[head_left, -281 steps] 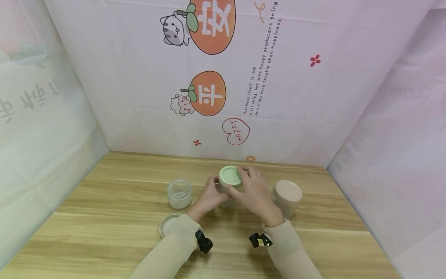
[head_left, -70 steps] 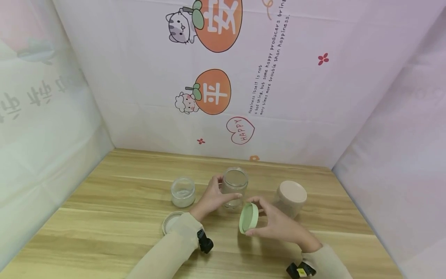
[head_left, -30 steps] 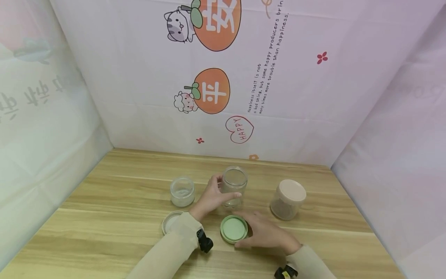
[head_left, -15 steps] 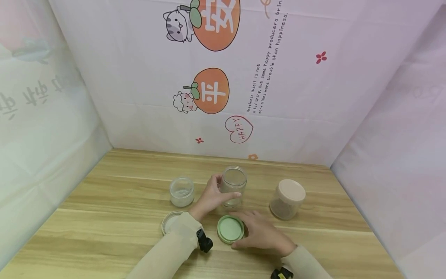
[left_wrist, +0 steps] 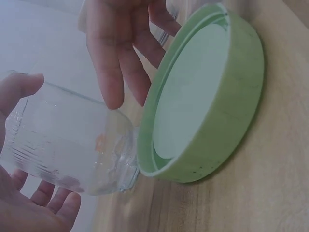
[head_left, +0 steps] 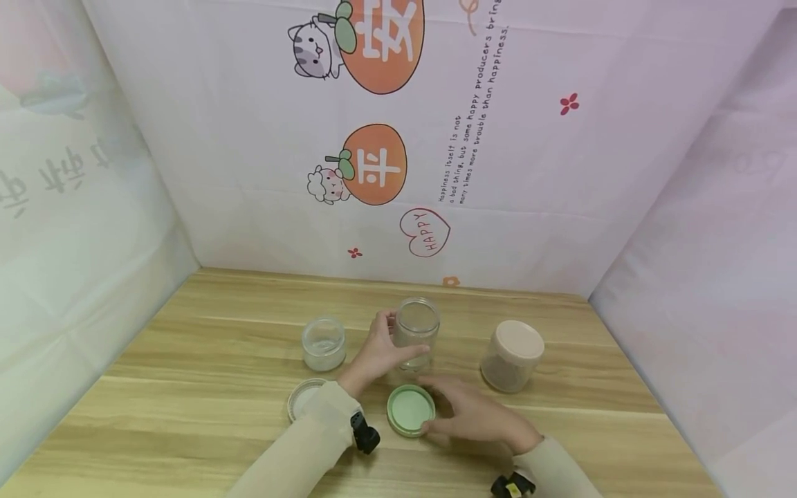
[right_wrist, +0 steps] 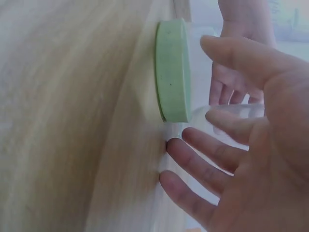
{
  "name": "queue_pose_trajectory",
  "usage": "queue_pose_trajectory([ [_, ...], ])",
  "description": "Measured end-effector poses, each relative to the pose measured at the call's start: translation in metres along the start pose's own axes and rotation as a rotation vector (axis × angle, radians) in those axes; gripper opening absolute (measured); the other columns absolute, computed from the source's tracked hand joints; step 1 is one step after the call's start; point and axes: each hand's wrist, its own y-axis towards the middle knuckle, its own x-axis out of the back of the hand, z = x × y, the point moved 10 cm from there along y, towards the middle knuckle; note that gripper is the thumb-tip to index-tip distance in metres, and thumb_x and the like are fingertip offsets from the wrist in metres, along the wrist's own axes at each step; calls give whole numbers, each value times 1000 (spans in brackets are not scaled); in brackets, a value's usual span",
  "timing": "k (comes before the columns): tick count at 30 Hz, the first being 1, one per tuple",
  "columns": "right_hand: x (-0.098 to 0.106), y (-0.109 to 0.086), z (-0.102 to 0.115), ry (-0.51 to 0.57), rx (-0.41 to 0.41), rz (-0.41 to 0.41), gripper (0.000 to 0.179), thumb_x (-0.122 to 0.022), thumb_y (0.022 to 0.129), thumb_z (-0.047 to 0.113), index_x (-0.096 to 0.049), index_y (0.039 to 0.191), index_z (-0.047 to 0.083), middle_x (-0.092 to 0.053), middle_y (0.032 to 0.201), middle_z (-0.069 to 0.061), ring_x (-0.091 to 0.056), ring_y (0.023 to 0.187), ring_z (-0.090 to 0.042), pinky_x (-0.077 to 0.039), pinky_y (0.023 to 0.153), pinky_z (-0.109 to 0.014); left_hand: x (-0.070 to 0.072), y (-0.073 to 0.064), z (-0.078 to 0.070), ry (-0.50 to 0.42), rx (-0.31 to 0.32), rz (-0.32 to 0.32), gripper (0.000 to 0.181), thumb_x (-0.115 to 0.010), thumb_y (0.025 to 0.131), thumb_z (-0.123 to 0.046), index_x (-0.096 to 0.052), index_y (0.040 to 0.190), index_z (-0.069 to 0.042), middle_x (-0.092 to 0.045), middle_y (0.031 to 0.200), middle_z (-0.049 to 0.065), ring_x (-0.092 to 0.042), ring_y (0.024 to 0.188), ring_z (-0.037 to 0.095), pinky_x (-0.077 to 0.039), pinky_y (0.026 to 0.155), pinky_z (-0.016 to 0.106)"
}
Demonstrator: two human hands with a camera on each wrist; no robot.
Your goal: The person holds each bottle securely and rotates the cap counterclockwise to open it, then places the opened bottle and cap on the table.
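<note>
A tall clear glass jar (head_left: pixel 418 317) stands without a lid on the table. My left hand (head_left: pixel 377 351) is curled round its side, thumb across the front. In front of the jar a light green lid (head_left: pixel 411 409) lies with its hollow side up, as the left wrist view also shows. Just right of the lid is my right hand (head_left: pixel 474 413), fingers spread and apart from the lid in the right wrist view, with nothing in its grasp.
A short open glass jar (head_left: pixel 324 344) stands left of my left hand. A pale round lid (head_left: pixel 303 400) lies partly behind my left sleeve. On the right stands a jar with a beige lid (head_left: pixel 519 340). A printed cloth wall (head_left: pixel 510 256) borders the table's back.
The green lid came off the tall jar, was lowered by my right hand and laid on the table. My right hand has since let go and drawn slightly right. My left hand keeps its grip.
</note>
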Motion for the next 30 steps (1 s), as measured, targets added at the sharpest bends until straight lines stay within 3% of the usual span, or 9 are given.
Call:
queue_pose_trajectory([
  [8,11,-3,6,60,43,-20,63,-65,98,41,-45,148,8,-50,145,-10,-47,132,-31,-40,106,-56,2,-1,-1,-1,-33,4,92,-85,81,-35,-29,147,-6,-38,141,18,-41,132,37,-40,104,56],
  [12,27,-4,9,31,66,-101,54,-65,99,34,-48,145,12,-54,142,-12,-53,125,-35,-46,100,-56,5,-1,-6,-9,-75,-5,90,-85,81,-33,-30,147,-7,-38,141,18,-42,130,36,-41,104,56],
  [15,41,-7,13,-51,74,-182,51,-66,99,31,-51,144,12,-55,142,-10,-55,124,-35,-47,98,-56,7,0,-14,-15,-124,-11,89,-85,81,-29,-30,146,-6,-37,140,18,-42,130,34,-39,106,54],
  [19,58,-11,22,-129,117,-256,49,-68,98,28,-54,141,10,-56,140,-7,-56,123,-30,-48,99,-52,14,-2,-26,16,-172,-53,89,-87,79,-29,-32,145,-6,-38,139,18,-41,130,33,-39,107,51],
  [24,75,-17,29,-153,182,-335,46,-72,94,21,-57,137,12,-59,137,-4,-55,126,-23,-48,101,-47,22,-6,-38,87,-216,-124,87,-89,77,-28,-35,143,-9,-39,140,14,-40,132,32,-41,106,47],
  [30,91,-26,31,-192,197,-424,41,-73,93,15,-61,132,10,-62,132,-2,-55,123,-20,-50,98,-47,23,-12,-58,156,-308,-175,84,-89,77,-24,-38,141,-7,-41,139,11,-41,131,28,-36,111,43],
])
